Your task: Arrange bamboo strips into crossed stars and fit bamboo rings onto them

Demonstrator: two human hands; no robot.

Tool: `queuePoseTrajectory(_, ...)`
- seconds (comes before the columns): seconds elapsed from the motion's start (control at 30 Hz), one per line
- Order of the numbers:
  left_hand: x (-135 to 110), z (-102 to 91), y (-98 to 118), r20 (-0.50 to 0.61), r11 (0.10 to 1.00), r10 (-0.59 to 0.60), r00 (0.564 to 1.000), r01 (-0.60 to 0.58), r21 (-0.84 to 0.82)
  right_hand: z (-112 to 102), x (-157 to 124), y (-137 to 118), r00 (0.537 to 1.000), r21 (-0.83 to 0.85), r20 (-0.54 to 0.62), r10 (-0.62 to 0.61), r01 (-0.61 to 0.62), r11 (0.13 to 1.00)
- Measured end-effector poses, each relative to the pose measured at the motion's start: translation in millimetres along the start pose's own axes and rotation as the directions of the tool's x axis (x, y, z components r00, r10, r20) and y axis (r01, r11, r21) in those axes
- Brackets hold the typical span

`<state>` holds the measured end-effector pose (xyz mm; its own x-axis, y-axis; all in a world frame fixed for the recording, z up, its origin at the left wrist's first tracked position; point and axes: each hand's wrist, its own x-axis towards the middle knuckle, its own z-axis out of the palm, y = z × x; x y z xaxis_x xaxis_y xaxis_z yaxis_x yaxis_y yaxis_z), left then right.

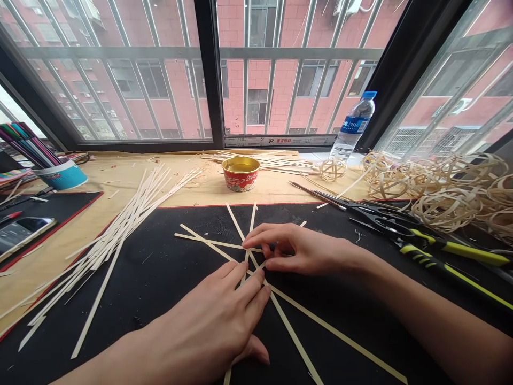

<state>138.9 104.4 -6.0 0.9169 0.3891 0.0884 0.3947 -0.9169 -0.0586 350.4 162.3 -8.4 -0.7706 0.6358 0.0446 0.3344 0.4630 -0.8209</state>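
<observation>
Several thin pale bamboo strips [288,313] lie crossed in a star on a black mat [160,278]. My left hand [218,321] lies flat on the near side of the crossing, fingers stretched out and pressing the strips down. My right hand [298,248] rests on the far side of the crossing, fingers extended, its fingertips touching a strip near the centre. Neither hand grips anything.
A loose bundle of strips [120,230] lies to the left. A gold-rimmed red bowl [240,172] stands behind the mat, a water bottle [353,128] at the window. Black-and-yellow shears [417,240] and coiled strip rings [441,187] are on the right. A cup of pens [56,171] and a phone [20,235] sit left.
</observation>
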Motion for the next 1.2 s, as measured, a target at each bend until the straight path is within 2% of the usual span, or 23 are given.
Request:
queuePoseTrajectory(0.13,2,-0.4,2,-0.024,0.999,-0.038,0.999,0.038,-0.01,-1,0,-3,0.995,-0.035,0.095,-0.011,0.015,0.999)
queuePoseTrajectory(0.27,1,-5.1,3,-0.005,0.957,-0.24,0.971,0.236,-0.167,4,1,-7,0.996,-0.09,0.092,0.014,-0.006,0.996)
queuePoseTrajectory(0.4,-3,-9.9,-6,0.025,0.833,-0.392,0.92,0.367,-0.414,7,2,-8,0.997,-0.143,0.083,0.005,0.007,0.99)
queuePoseTrajectory(0.57,-2,-12.9,-27,0.048,0.646,-0.458,0.888,0.369,-0.668,1,-1,-9,0.981,-0.112,0.192,0.012,0.01,0.994)
queuePoseTrajectory(0.63,-1,-15.5,-36,0.039,0.622,-0.488,0.872,0.379,-0.685,-1,-3,-10,0.976,-0.107,0.219,0.006,0.018,0.994)
queuePoseTrajectory(0.7,-3,-19.5,-46,0.0,0.702,-0.527,0.85,0.435,-0.563,-2,-3,-11,0.978,-0.115,0.208,0.024,0.0,0.993)
queuePoseTrajectory(0.77,-9,-24.0,-57,-0.045,0.789,-0.565,0.824,0.524,-0.32,-1,-4,-11,0.981,-0.118,0.185,0.066,-0.044,0.992)
queuePoseTrajectory(0.87,-20,-27.9,-74,0.072,0.767,-0.64,0.765,0.642,0.002,2,-4,-11,0.982,-0.124,0.152,0.112,-0.093,0.988)
queuePoseTrajectory(0.93,-27,-27.5,-82,0.175,0.75,-0.661,0.73,0.647,0.137,3,-4,-11,0.983,-0.131,0.139,0.118,-0.1,0.986)
queuePoseTrajectory(1.0,-29,-25.6,-86,0.241,0.737,-0.676,0.697,0.638,0.223,4,-4,-11,0.983,-0.131,0.137,0.124,-0.106,0.986)
queuePoseTrajectory(1.1,-27,-23.2,-86,0.277,0.707,-0.707,0.65,0.646,0.287,4,-4,-10,0.979,-0.126,0.149,0.137,-0.118,0.985)
queuePoseTrajectory(1.2,-20,-23.6,-83,0.291,0.694,-0.72,0.63,0.648,0.313,3,-4,-8,0.979,-0.113,0.162,0.127,-0.11,0.988)
